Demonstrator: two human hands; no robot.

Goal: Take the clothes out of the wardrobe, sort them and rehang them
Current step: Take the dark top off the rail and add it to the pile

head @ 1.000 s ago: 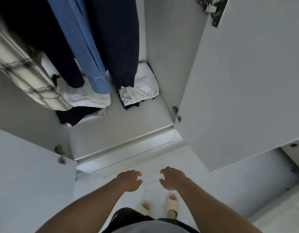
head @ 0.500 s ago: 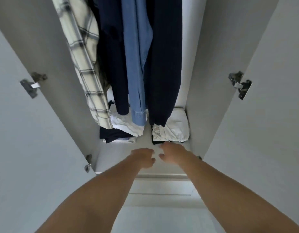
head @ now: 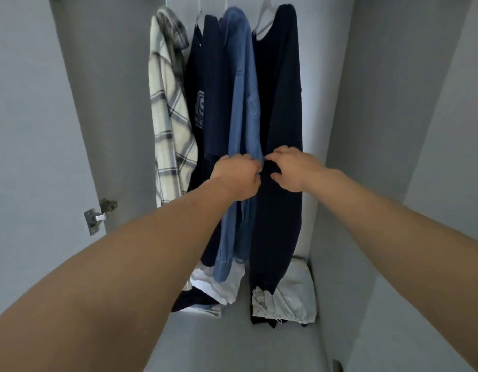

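Several garments hang on white hangers in the open wardrobe: a cream plaid shirt [head: 169,116], a navy printed T-shirt [head: 208,89], a light blue denim shirt [head: 243,89] and a long navy garment [head: 282,98]. My right hand [head: 293,169] pinches a fold of the long navy garment between thumb and fingers at mid height. My left hand [head: 236,178] is beside it with curled fingers at the edge of the blue denim shirt. Whether it grips the cloth is hidden by its own knuckles.
On the wardrobe floor lie a folded white and dark pile [head: 219,289] on the left and folded beige trousers [head: 286,298] on the right. The left door [head: 31,130] with its hinge [head: 98,216] and the right door [head: 447,170] stand open on either side.
My view has tilted up from the floor to the hanging clothes. Both hands have risen and reached forward from empty air to the blue shirt and the navy garment.
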